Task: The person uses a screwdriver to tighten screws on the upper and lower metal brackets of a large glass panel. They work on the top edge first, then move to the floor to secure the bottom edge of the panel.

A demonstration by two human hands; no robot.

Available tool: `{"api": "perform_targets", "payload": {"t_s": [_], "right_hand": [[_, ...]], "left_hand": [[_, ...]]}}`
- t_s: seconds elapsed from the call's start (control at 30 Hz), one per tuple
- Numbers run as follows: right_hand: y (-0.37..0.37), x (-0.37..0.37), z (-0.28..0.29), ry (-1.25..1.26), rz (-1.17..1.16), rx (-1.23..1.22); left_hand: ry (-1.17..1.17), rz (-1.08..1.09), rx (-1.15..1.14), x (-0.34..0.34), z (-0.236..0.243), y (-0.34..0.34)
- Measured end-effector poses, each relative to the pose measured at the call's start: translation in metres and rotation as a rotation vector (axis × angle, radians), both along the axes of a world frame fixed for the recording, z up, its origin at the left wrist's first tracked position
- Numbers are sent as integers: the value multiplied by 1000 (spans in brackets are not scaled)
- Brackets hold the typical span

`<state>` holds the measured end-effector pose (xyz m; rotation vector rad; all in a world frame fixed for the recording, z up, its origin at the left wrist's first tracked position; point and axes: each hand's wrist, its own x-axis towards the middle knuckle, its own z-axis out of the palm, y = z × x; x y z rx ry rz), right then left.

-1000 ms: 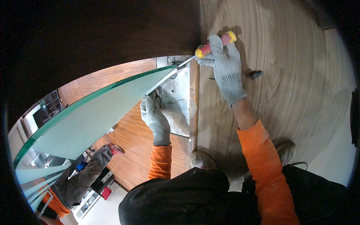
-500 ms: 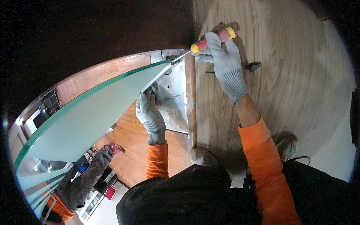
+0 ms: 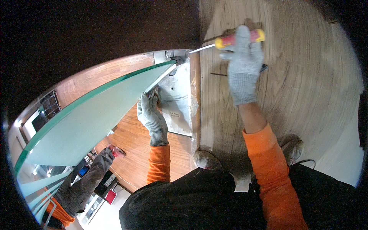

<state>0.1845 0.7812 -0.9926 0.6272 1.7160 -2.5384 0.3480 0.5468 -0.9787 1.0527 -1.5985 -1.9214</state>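
Note:
My right hand, in a grey knit glove, is closed around a screwdriver with a red and yellow handle. Its shaft points left, the tip close to a dark fitting at the corner of a glass door. A pale metal strip runs along that door's near edge. My left hand, also gloved, has its fingers closed on the strip's lower end; part of the grip is hidden. Below the strip lies a scuffed metal plate, set in the floor.
A thin dark rod and a small dark piece lie on the wood-grain floor near my right hand. My shoes rest at its near side. Through the glass side, another person's grey-trousered leg shows at lower left.
My right hand has moved right with the screwdriver, drawing its tip away from the strip's upper end. The left hand stays at the strip, barely shifted.

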Motion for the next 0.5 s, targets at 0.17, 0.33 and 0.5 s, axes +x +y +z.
{"api": "perform_targets", "payload": {"t_s": [0.17, 0.33, 0.5], "right_hand": [[43, 30, 17, 78, 702, 671], [36, 69, 28, 187, 917, 1163], [43, 49, 57, -71, 1035, 1188]], "left_hand": [[-31, 55, -52, 3, -14, -6], [-24, 59, -11, -2, -2, 2], [-34, 44, -54, 2, -7, -1]]}}
